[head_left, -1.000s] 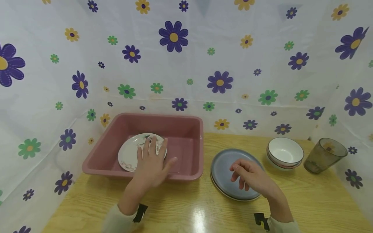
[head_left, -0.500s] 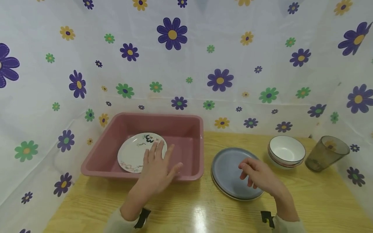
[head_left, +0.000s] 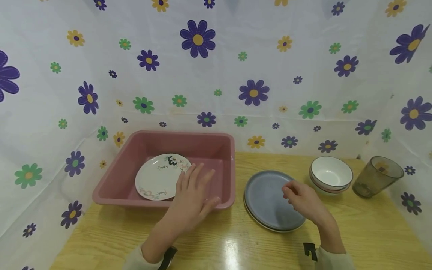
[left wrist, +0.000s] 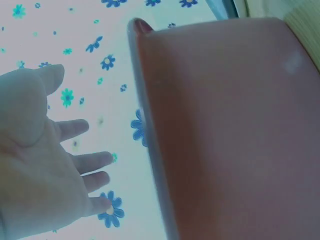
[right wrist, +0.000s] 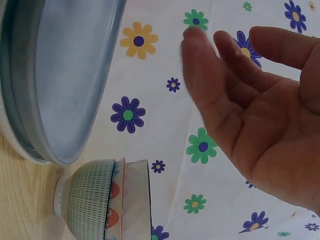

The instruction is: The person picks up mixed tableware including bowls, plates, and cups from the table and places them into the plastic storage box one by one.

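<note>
Left hand point(head_left: 191, 199) over the near side of a pink basin point(head_left: 195, 141), fingers straight and spread wide, empty. In the left part of that basin, partly hidden by the same fingers, a white plate point(head_left: 156, 180) with a flowery print along its border. Farther right, above the edge of a stack of grey-blue plates point(head_left: 264, 198) and apart from it, right hand point(head_left: 305, 202), also empty, fingers loosely bent with the tips near the thumb. Beyond, on the wooden desk point(head_left: 202, 240), stacked bowls point(head_left: 330, 174) beside a tilted-looking smoky glass point(head_left: 376, 180).
</note>
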Demonstrator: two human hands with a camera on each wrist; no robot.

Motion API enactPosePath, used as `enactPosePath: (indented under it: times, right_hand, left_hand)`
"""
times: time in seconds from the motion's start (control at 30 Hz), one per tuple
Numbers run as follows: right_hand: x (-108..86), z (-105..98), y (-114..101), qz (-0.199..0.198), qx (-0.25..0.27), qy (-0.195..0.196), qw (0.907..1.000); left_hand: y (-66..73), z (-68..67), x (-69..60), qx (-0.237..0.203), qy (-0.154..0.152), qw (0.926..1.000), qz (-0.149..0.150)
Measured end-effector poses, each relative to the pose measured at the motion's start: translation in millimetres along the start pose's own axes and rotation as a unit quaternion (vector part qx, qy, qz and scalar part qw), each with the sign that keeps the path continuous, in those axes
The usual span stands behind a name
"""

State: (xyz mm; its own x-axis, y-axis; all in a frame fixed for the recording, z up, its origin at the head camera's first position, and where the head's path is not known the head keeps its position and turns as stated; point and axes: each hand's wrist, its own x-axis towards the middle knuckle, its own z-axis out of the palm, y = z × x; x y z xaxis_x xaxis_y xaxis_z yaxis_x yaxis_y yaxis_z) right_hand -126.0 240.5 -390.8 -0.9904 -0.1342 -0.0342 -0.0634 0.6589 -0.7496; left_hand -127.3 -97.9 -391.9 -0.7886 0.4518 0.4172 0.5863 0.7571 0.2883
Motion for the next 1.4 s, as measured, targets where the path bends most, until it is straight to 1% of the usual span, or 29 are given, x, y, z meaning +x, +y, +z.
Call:
enactPosePath:
  times: [0.1, 0.2, 0.3, 0.37, 0.43, 0.53, 0.57, 0.63, 0.73, 0.83, 0.93, 1.0, 1.2, 1.4]
  right_hand:
    - [0.9, 0.6, 2.0, -0.012, -0.027, 0.013, 0.9995]
    - [2.6, 1.7, 5.2, -0.016, -0.041, 0.009, 0.999]
    - [4.8, 3.1, 8.6, -0.012, -0.053, 0.006, 0.9985]
    - [6.5, 4.3, 11.3, -0.007, -0.062, 0.005, 0.9981]
    - [8.7, 5.2, 14.2, 0.004, -0.075, 0.004, 0.9971]
    - [12.6, 6.3, 18.4, 0.029, -0.104, 0.005, 0.9942]
    - [13.7, 6.5, 19.5, 0.039, -0.116, 0.007, 0.9925]
    - [14.8, 6.7, 21.1, 0.06, -0.133, 0.011, 0.9893]
    - [15.4, 7.2, 23.8, 0.08, -0.151, 0.015, 0.9851]
    - [15.3, 7.8, 27.6, 0.092, -0.16, 0.014, 0.9827]
    - [15.2, 8.2, 31.7, 0.1, -0.167, 0.012, 0.9808]
    - [15.3, 8.1, 34.0, 0.107, -0.171, 0.011, 0.9795]
    - [17.3, 8.0, 39.2, 0.115, -0.177, 0.013, 0.9775]
    - [18.1, 7.6, 42.4, 0.124, -0.189, 0.011, 0.9739]
  left_hand:
    - [6.5, 0.4, -1.7, 0.012, 0.033, 0.9983, 0.047]
    - [14.5, 0.7, -3.0, 0.024, 0.066, 0.9927, 0.098]
    - [23.1, 1.1, -4.5, 0.03, 0.091, 0.9836, 0.153]
    - [29.0, 1.2, -5.6, 0.032, 0.109, 0.9745, 0.194]
    - [34.8, 1.6, -6.9, 0.035, 0.124, 0.965, 0.228]
    - [42.8, 3.2, -9.3, 0.039, 0.13, 0.9548, 0.264]
    - [45.0, 4.1, -10.3, 0.037, 0.124, 0.954, 0.27]
    - [48.4, 6.4, -11.5, 0.03, 0.103, 0.9541, 0.279]
    - [50.8, 10.6, -13.3, 0.024, 0.061, 0.9571, 0.282]
    - [50.6, 14.8, -14.7, 0.029, 0.028, 0.9602, 0.277]
    - [50.1, 16.7, -15.7, 0.032, 0.009, 0.9635, 0.266]
    - [49.9, 16.4, -16.2, 0.032, 0.001, 0.9652, 0.26]
    - [49.5, 15.5, -16.7, 0.029, -0.006, 0.9683, 0.248]
    - [48.4, 17.4, -16.9, 0.031, 0.0, 0.9679, 0.25]
